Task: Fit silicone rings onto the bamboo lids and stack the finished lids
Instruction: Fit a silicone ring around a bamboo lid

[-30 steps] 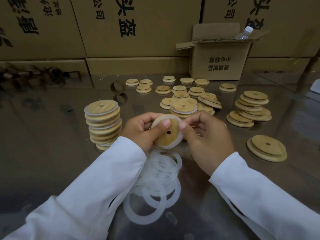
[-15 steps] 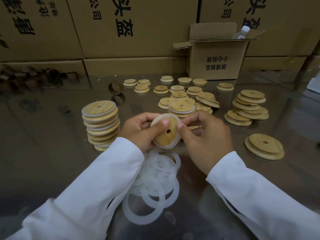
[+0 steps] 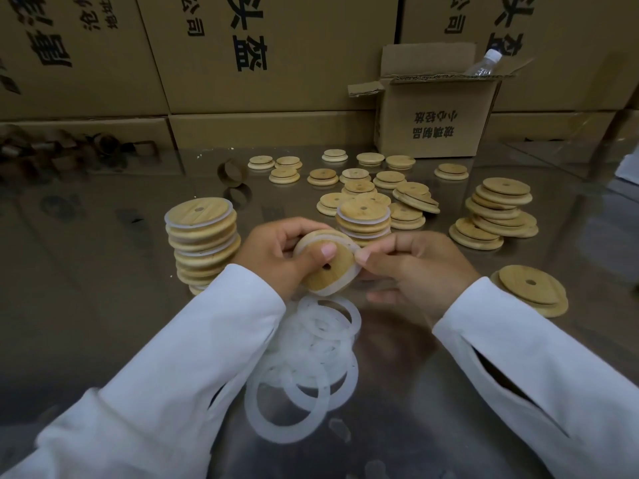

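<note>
Round bamboo lid with a centre hole [image 3: 316,276]: held above the near middle of the surface, face tilted toward the camera. Left hand [image 3: 276,250] grips it, thumb pressed on the face just beside the hole. Right hand [image 3: 418,267] pinches the translucent white silicone ring [image 3: 340,288] at the lid's right edge.

Against the frames of a second back: same grip, lid turned slightly, ring now showing round most of the rim. Judgement: seating is nearly done, stacking comes next.

- Tall stack of ringed lids [image 3: 202,236] stands just left of the hands; a shorter ringed stack [image 3: 363,219] lies just beyond them.
- Loose white rings [image 3: 311,357] are heaped near, below the hands.
- Bare lids [image 3: 390,179] are scattered far and right.
- Glossy reflective surface [image 3: 103,305].
- Brown cartons [image 3: 276,46] wall the far side.
- One small open box [image 3: 435,122] holds a clear plastic bottle [image 3: 484,63].
</note>
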A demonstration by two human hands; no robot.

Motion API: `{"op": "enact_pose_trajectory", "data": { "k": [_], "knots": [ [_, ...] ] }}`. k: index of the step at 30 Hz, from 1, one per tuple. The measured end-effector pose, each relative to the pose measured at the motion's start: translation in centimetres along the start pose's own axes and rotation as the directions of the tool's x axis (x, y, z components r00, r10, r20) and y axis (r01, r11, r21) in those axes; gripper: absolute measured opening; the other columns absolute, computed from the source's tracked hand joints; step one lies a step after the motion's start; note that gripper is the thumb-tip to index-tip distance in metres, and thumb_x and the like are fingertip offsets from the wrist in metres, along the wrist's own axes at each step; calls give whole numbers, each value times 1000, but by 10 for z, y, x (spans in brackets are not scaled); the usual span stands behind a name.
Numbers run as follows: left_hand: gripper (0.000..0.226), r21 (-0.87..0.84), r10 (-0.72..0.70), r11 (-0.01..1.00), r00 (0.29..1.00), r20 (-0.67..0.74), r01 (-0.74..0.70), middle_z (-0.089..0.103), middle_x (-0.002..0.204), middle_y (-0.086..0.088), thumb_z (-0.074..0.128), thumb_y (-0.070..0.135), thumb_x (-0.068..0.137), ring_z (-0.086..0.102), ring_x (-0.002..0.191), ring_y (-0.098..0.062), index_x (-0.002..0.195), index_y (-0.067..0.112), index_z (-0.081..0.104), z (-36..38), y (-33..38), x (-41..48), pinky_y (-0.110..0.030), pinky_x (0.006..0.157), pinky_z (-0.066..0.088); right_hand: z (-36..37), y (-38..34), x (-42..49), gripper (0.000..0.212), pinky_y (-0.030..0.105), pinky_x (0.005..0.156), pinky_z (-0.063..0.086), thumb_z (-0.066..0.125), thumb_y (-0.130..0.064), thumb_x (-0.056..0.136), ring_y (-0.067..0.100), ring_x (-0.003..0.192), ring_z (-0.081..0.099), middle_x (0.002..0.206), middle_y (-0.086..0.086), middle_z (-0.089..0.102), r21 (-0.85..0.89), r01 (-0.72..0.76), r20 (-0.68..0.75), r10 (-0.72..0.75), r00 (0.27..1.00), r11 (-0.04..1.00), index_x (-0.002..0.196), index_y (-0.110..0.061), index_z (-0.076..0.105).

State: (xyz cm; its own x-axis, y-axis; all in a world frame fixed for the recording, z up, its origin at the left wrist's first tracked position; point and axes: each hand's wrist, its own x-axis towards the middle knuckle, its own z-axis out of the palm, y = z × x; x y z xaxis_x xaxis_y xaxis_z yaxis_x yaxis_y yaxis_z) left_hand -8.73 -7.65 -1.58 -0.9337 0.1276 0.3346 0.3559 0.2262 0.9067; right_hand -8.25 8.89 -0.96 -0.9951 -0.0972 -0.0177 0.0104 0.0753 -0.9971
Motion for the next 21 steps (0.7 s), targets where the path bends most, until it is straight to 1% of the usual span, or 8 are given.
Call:
{"op": "enact_pose_trajectory", "data": {
  "k": [3, 5, 8, 10, 13, 16, 18, 21],
  "knots": [
    [15, -34, -16, 999, 1000, -25, 15, 69, 85, -2, 61, 7, 82, 65, 78, -13, 89, 19, 65, -1, 0, 1, -24, 72, 55, 1, -2, -1, 16, 23, 54, 56, 68, -7, 80, 19, 79, 68, 78, 10, 71, 14, 30, 9, -30, 999, 999, 66, -14, 66],
    [14, -55, -31, 998, 999, -41, 29, 69, 84, -3, 61, 8, 82, 65, 80, -16, 89, 20, 65, 0, -2, 1, -28, 74, 54, 2, -2, -1, 16, 22, 55, 56, 68, -7, 80, 17, 75, 67, 76, 8, 70, -19, 86, -4, -86, 996, 996, 66, -15, 66],
    [12, -95, -47, 995, 997, -60, 41, 71, 78, 3, 66, 20, 74, 66, 76, -12, 86, 23, 67, 1, -3, 1, -26, 71, 55, 3, -1, -2, 17, 22, 59, 57, 69, -11, 80, 18, 77, 68, 78, 4, 70, -40, 165, -24, -166, 986, 985, 65, -19, 65],
    [15, -134, -79, 989, 994, -80, 68, 72, 75, 4, 67, 28, 67, 67, 74, -12, 82, 26, 68, 4, -4, 1, -29, 71, 56, 4, 1, -3, 16, 27, 64, 58, 70, -15, 79, 15, 79, 67, 77, -1, 70, -76, 202, -69, -208, 976, 976, 66, -21, 65],
    [9, -172, -134, 979, 979, -156, 106, 72, 72, 2, 66, 17, 79, 67, 74, -20, 80, 26, 68, 6, -7, 2, -39, 73, 56, 8, 5, -4, 9, 29, 73, 55, 71, -22, 78, 9, 74, 66, 76, -7, 69, -240, 265, -133, -302, 944, 934, 73, -22, 64],
    [12, -261, -203, 954, 957, -207, 146, 71, 67, 3, 63, 12, 83, 66, 71, -21, 80, 23, 67, 7, -7, 5, -40, 73, 54, 14, 10, -7, 11, 21, 69, 53, 72, -27, 76, 5, 66, 63, 76, -10, 66, -309, 292, -144, -348, 926, 905, 77, -23, 62],
    [10, -287, -228, 943, 956, -184, 170, 72, 69, 1, 64, 12, 81, 66, 73, -23, 80, 21, 68, 8, -6, 5, -41, 75, 54, 15, 11, -7, 11, 16, 64, 51, 71, -29, 77, 1, 67, 61, 73, -12, 64, -344, 310, -163, -381, 910, 886, 75, -25, 61],
    [9, -324, -255, 923, 961, -106, 209, 72, 72, -3, 66, 9, 77, 67, 73, -22, 81, 17, 68, 8, -7, 4, -40, 72, 57, 12, 13, -5, 11, 18, 64, 49, 67, -28, 81, 0, 68, 59, 70, -12, 63, -373, 316, -207, -410, 888, 872, 71, -25, 61]
  ]
}}
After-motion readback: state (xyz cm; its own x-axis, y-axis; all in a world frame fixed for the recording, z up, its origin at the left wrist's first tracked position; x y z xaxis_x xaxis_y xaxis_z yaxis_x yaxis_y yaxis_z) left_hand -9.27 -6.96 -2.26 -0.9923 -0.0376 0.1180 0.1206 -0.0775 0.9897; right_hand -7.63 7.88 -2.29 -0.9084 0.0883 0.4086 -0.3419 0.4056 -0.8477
